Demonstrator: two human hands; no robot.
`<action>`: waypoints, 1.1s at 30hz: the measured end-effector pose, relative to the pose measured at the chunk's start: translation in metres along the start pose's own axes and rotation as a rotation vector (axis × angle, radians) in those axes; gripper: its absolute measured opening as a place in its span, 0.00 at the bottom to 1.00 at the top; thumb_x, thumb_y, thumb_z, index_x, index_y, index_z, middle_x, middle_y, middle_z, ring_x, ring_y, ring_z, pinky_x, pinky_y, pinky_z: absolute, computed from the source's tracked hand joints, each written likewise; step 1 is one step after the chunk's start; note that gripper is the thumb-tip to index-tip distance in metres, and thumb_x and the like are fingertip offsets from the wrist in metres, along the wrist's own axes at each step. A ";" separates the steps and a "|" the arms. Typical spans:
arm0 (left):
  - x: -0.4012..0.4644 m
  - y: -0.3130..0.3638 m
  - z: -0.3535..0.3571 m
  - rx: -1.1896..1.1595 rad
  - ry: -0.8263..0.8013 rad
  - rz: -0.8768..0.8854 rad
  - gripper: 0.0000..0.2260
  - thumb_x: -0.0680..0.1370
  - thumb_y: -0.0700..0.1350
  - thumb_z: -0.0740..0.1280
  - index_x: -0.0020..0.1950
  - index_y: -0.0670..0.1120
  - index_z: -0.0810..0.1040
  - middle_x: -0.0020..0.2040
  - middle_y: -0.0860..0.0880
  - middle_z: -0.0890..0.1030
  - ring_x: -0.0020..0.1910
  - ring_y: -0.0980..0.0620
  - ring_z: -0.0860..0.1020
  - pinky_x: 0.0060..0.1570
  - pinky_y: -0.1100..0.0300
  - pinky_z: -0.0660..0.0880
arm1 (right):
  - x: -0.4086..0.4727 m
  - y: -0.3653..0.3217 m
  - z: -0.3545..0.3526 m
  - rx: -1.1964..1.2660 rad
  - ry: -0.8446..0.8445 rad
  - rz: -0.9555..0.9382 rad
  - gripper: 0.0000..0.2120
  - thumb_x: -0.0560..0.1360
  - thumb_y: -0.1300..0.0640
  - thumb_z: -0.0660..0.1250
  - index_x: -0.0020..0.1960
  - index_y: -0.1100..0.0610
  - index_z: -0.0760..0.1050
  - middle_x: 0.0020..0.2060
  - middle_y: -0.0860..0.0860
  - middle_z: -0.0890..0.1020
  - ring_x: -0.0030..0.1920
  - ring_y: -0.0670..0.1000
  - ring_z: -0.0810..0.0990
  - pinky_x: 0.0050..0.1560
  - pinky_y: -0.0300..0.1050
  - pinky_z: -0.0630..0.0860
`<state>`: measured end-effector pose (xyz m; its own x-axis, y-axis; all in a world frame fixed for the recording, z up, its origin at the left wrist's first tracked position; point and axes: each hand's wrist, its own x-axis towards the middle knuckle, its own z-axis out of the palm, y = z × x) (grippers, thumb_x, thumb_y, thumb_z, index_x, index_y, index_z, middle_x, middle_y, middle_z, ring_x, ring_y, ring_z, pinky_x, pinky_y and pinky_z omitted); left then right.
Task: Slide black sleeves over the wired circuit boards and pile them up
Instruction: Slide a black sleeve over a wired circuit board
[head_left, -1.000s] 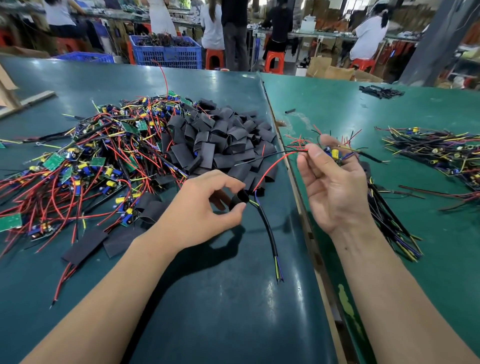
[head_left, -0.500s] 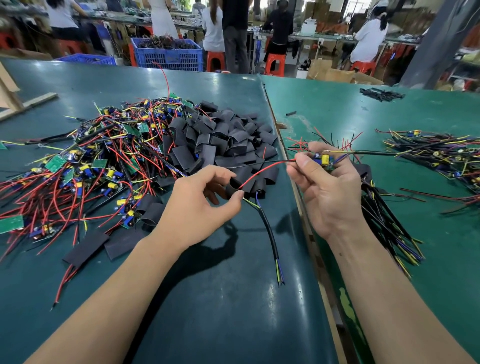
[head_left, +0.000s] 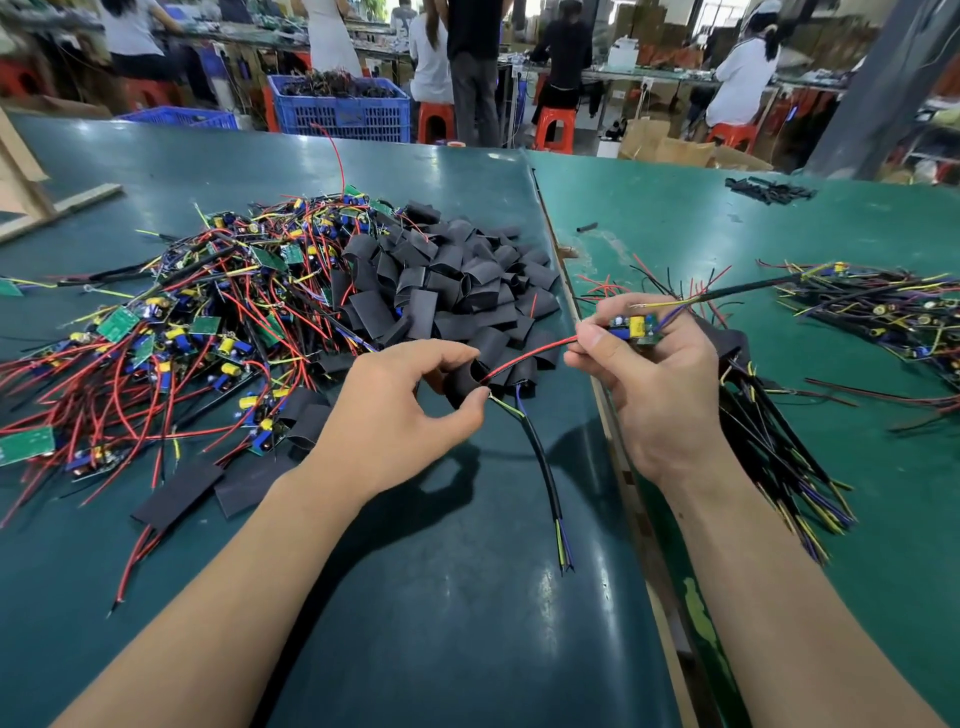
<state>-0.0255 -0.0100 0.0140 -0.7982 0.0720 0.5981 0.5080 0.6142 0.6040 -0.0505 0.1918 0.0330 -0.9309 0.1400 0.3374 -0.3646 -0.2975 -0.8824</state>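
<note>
1. The left hand (head_left: 395, 410) pinches one black sleeve (head_left: 464, 383) between the thumb and the curled fingers. The mouth of the sleeve looks toward the right, I think so that the board can enter it straight.

2. The right hand (head_left: 660, 384) holds a small circuit board (head_left: 635, 327) in its curled fingers, just to the right of the sleeve but apart from it. The thumb and forefinger also pinch the red wire (head_left: 530, 355), which runs left from this hand into the open sleeve. It is probably kept tight to guide the board.

3. A black cable (head_left: 545, 467) with yellow and blue cores comes out under the left thumb and lies on the near table (head_left: 467, 623). It seems the leads are already through the sleeve, and the board is not yet inside.

4. The loose sleeves (head_left: 457, 280) lie in a heap just beyond the left hand, and the unsleeved boards with red wires (head_left: 171, 338) are spread to the left of this heap. Both are within easy reach of the left hand, which I judge is the reason for this place.

5. On the right, partly behind the right hand, lies a bundle with black covers (head_left: 769, 415); it may be the finished pile. Another tangle of wired parts (head_left: 883, 312) lies farther right.

6. My judgement of the next move: bring the board and the sleeve together until the board is covered.
</note>
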 end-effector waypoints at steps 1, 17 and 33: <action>-0.001 0.001 0.001 0.014 -0.011 0.024 0.14 0.71 0.42 0.76 0.56 0.45 0.83 0.46 0.56 0.83 0.45 0.59 0.80 0.52 0.69 0.74 | -0.002 0.001 0.002 -0.027 -0.021 -0.009 0.11 0.73 0.74 0.68 0.45 0.60 0.75 0.39 0.55 0.78 0.36 0.51 0.80 0.40 0.41 0.80; -0.002 0.006 0.008 -0.063 0.067 0.119 0.12 0.73 0.45 0.73 0.55 0.44 0.82 0.47 0.52 0.83 0.47 0.51 0.81 0.50 0.55 0.77 | -0.010 0.005 0.007 -0.078 -0.263 0.094 0.07 0.73 0.62 0.66 0.49 0.57 0.82 0.44 0.55 0.85 0.38 0.54 0.83 0.43 0.46 0.80; -0.001 0.007 0.005 -0.098 0.075 0.173 0.13 0.72 0.44 0.75 0.55 0.42 0.83 0.43 0.51 0.81 0.42 0.52 0.77 0.49 0.64 0.73 | -0.008 -0.002 0.005 0.105 -0.240 0.269 0.04 0.67 0.62 0.71 0.41 0.59 0.84 0.37 0.57 0.85 0.33 0.53 0.84 0.37 0.41 0.81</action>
<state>-0.0228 -0.0020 0.0145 -0.6715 0.1089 0.7330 0.6677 0.5180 0.5347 -0.0423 0.1863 0.0341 -0.9680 -0.1785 0.1763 -0.0949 -0.3900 -0.9159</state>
